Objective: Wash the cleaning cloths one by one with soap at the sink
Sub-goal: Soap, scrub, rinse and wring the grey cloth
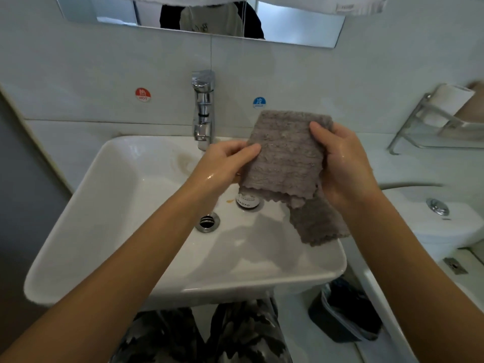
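The person's patterned trousers point(246, 334) occupied the bottom of the view, below the front edge of the white sink point(110, 231). Both bare forearms extended forward over the basin. The left hand point(225, 163) pinched the left edge of the grey cleaning cloth point(285, 158), thumb on the near face and fingers behind. The right hand point(340, 161) gripped the cloth's right edge, thumb on the near face at the upper corner and fingers curled behind it. The cloth was held upright and spread between the two hands, above the right rear part of the basin, just right of the chrome faucet point(203, 108). A lower layer of the cloth hung down past the right wrist, over the sink's right rim. Both hands appeared wet. The open drain point(207, 221) lay in the basin floor, with the drain stopper point(247, 201) just beside it. A red hot sticker point(142, 94) and a blue cold sticker point(259, 102) were fixed on the wall on either side of the faucet. A toilet tank point(440, 218) stood to the right.
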Action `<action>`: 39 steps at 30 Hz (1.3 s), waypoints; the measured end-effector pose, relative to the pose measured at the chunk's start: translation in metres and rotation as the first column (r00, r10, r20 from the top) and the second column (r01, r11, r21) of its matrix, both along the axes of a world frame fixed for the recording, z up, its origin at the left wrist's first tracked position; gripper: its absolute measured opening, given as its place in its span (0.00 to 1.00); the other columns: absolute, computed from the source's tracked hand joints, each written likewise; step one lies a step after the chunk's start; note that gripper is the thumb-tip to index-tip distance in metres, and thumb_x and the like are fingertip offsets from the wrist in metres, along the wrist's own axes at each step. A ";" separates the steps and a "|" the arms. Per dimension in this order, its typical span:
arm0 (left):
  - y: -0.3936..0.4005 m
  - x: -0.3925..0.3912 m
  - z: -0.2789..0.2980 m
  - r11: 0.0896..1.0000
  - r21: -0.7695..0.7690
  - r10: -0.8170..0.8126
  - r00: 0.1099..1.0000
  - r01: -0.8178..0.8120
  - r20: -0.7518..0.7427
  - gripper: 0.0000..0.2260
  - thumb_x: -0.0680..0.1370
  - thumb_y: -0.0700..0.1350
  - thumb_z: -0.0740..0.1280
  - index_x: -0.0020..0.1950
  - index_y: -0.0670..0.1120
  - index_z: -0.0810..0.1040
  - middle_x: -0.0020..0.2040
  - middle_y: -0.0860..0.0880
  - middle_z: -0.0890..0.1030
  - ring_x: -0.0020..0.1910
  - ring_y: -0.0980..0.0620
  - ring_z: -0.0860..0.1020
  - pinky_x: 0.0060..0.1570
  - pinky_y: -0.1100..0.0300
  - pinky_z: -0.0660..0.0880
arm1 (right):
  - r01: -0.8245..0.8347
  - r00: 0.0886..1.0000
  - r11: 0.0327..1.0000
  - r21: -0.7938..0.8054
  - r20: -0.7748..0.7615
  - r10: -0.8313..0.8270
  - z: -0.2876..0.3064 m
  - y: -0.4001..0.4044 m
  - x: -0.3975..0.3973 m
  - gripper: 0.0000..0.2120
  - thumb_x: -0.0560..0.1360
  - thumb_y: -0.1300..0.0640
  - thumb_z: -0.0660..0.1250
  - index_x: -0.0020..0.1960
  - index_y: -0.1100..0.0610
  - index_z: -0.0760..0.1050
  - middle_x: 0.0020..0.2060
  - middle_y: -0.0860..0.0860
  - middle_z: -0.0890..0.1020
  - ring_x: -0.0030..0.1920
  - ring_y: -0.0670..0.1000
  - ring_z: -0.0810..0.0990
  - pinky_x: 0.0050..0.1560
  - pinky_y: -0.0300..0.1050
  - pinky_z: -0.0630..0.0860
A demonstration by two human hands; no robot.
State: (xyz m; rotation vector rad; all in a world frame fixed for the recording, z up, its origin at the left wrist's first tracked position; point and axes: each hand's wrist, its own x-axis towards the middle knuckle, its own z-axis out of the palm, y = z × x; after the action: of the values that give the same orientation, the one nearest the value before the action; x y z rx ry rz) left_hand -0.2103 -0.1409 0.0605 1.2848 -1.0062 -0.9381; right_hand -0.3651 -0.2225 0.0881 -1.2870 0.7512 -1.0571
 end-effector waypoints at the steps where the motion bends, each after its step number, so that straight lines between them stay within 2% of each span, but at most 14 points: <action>1: -0.001 -0.006 -0.002 1.000 -0.027 0.008 1.000 -0.008 -0.006 0.07 0.81 0.45 0.63 0.47 0.46 0.79 0.39 0.55 0.83 0.38 0.60 0.81 0.36 0.66 0.77 | 0.066 0.993 0.992 -0.104 -0.092 -0.075 -0.005 -0.004 -0.007 0.09 0.82 0.57 0.60 0.51 0.60 0.77 0.45 0.51 0.84 0.47 0.49 0.84 0.46 0.47 0.80; 4: -0.006 -0.029 -0.012 1.000 -0.011 0.006 1.000 -0.006 -0.002 0.04 0.81 0.44 0.63 0.48 0.48 0.76 0.43 0.51 0.82 0.39 0.59 0.81 0.35 0.64 0.78 | 0.123 0.857 0.856 -0.502 -0.381 -0.347 -0.022 -0.013 -0.028 0.12 0.83 0.54 0.58 0.45 0.61 0.70 0.36 0.48 0.73 0.37 0.40 0.72 0.42 0.41 0.70; 6: -0.008 -0.048 -0.021 1.000 0.016 -0.012 1.000 0.012 -0.007 0.02 0.81 0.43 0.64 0.49 0.49 0.74 0.43 0.51 0.82 0.39 0.59 0.81 0.34 0.63 0.77 | 0.090 0.762 0.790 -0.607 -0.469 -0.447 -0.027 -0.014 -0.040 0.11 0.84 0.54 0.55 0.46 0.59 0.67 0.34 0.46 0.70 0.33 0.39 0.69 0.36 0.36 0.65; 8: -0.010 -0.063 -0.031 1.000 -0.003 -0.028 1.000 0.027 -0.006 0.09 0.80 0.40 0.64 0.57 0.52 0.70 0.47 0.49 0.81 0.40 0.59 0.81 0.35 0.64 0.78 | 0.062 0.710 0.783 -0.619 -0.524 -0.470 -0.032 -0.016 -0.053 0.11 0.84 0.54 0.54 0.47 0.58 0.67 0.33 0.47 0.71 0.33 0.40 0.70 0.34 0.40 0.64; 11: -0.011 -0.078 -0.044 0.991 -0.074 -0.105 0.993 0.109 0.059 0.30 0.79 0.35 0.64 0.70 0.63 0.58 0.58 0.50 0.77 0.49 0.55 0.81 0.39 0.65 0.79 | -0.020 0.615 0.836 -0.549 -0.666 -0.423 -0.040 -0.021 -0.069 0.11 0.84 0.52 0.53 0.48 0.56 0.67 0.35 0.47 0.73 0.36 0.42 0.71 0.35 0.46 0.61; 13: -0.015 -0.084 -0.052 0.979 -0.067 -0.186 0.975 0.195 0.123 0.28 0.79 0.32 0.63 0.69 0.61 0.65 0.61 0.53 0.74 0.56 0.49 0.78 0.40 0.65 0.79 | -0.053 0.579 0.869 -0.491 -0.725 -0.374 -0.050 -0.027 -0.078 0.11 0.84 0.50 0.54 0.47 0.56 0.68 0.36 0.47 0.74 0.37 0.43 0.72 0.35 0.44 0.63; 15: -0.018 -0.089 -0.057 0.977 0.012 -0.211 0.971 0.211 0.114 0.22 0.78 0.31 0.63 0.65 0.53 0.75 0.58 0.55 0.74 0.57 0.47 0.77 0.42 0.63 0.80 | -0.009 0.629 0.909 -0.416 -0.709 -0.319 -0.060 -0.031 -0.086 0.10 0.82 0.49 0.60 0.47 0.55 0.72 0.40 0.48 0.77 0.41 0.46 0.76 0.40 0.42 0.71; 16: -0.019 -0.091 -0.059 0.978 0.054 -0.205 0.974 0.200 0.099 0.20 0.78 0.31 0.63 0.65 0.50 0.76 0.57 0.53 0.75 0.57 0.47 0.78 0.44 0.62 0.80 | 0.050 0.708 0.945 -0.324 -0.656 -0.262 -0.064 -0.031 -0.090 0.10 0.80 0.49 0.63 0.49 0.56 0.75 0.43 0.50 0.79 0.45 0.49 0.79 0.44 0.44 0.75; 19: -0.020 -0.098 -0.065 0.984 0.093 -0.160 0.983 0.152 0.093 0.21 0.78 0.32 0.64 0.69 0.47 0.73 0.59 0.51 0.73 0.58 0.49 0.78 0.53 0.55 0.80 | 0.105 0.902 0.994 0.012 -0.421 -0.091 -0.073 -0.027 -0.100 0.13 0.78 0.53 0.68 0.60 0.57 0.76 0.47 0.52 0.83 0.48 0.51 0.84 0.41 0.41 0.79; 22: -0.021 -0.105 -0.073 0.987 0.092 -0.142 0.979 0.130 0.147 0.25 0.78 0.33 0.65 0.74 0.48 0.67 0.63 0.51 0.70 0.63 0.47 0.75 0.60 0.48 0.77 | 0.073 0.807 0.954 -0.290 -0.545 -0.227 -0.092 -0.025 -0.111 0.22 0.80 0.58 0.64 0.72 0.47 0.65 0.47 0.48 0.80 0.46 0.43 0.80 0.43 0.36 0.77; 25: -0.022 -0.112 -0.082 0.984 0.105 -0.164 0.961 0.144 0.224 0.31 0.77 0.36 0.67 0.77 0.49 0.60 0.70 0.48 0.68 0.64 0.45 0.74 0.60 0.45 0.76 | -0.003 0.743 0.843 -0.538 -0.566 -0.358 -0.108 -0.027 -0.120 0.20 0.81 0.63 0.60 0.71 0.49 0.69 0.52 0.47 0.79 0.48 0.42 0.76 0.49 0.23 0.69; 29: -0.024 -0.115 -0.087 0.978 0.137 -0.197 0.910 0.157 0.364 0.33 0.78 0.37 0.67 0.79 0.48 0.55 0.75 0.46 0.63 0.69 0.48 0.69 0.66 0.47 0.71 | -0.051 0.654 0.804 -0.592 -0.628 -0.421 -0.120 -0.034 -0.125 0.16 0.82 0.63 0.59 0.68 0.56 0.75 0.52 0.58 0.78 0.49 0.49 0.74 0.49 0.23 0.65; 33: -0.026 -0.113 -0.088 0.978 0.149 -0.197 0.879 0.146 0.435 0.34 0.78 0.39 0.67 0.79 0.50 0.53 0.76 0.47 0.62 0.71 0.48 0.67 0.67 0.48 0.70 | -0.031 0.663 0.795 -0.606 -0.607 -0.437 -0.124 -0.033 -0.125 0.17 0.82 0.61 0.59 0.71 0.58 0.71 0.52 0.55 0.77 0.50 0.47 0.72 0.49 0.28 0.64; 39: -0.028 -0.111 -0.091 0.985 0.133 -0.159 0.860 0.108 0.484 0.35 0.77 0.41 0.68 0.79 0.51 0.53 0.74 0.47 0.65 0.68 0.47 0.70 0.64 0.47 0.72 | 0.032 0.700 0.780 -0.625 -0.543 -0.463 -0.120 -0.035 -0.120 0.21 0.80 0.56 0.56 0.71 0.60 0.71 0.50 0.51 0.74 0.49 0.46 0.71 0.50 0.26 0.66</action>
State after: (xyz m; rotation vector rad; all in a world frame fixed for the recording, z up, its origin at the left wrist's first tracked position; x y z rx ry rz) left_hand -0.3215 -0.1694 -0.0309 1.6025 -1.4774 -0.7834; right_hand -0.4852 -0.2571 -0.0316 -2.2223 1.2576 -1.0799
